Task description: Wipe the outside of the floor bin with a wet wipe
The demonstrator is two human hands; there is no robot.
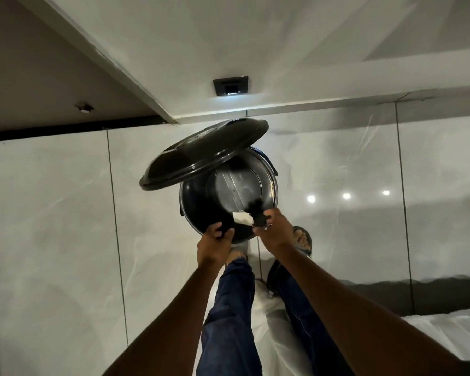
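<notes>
Two hands reach down to the round black bin [228, 196] on the shiny floor [52, 213], its lid [201, 153] tipped up: the left hand [215, 240] grips the near rim, and the right hand [272, 226] pinches a white wipe [243, 218] there.

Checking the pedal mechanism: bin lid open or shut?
Open. The lid is tilted up off the bin rim, and the metal inner wall shows beneath it.
</notes>
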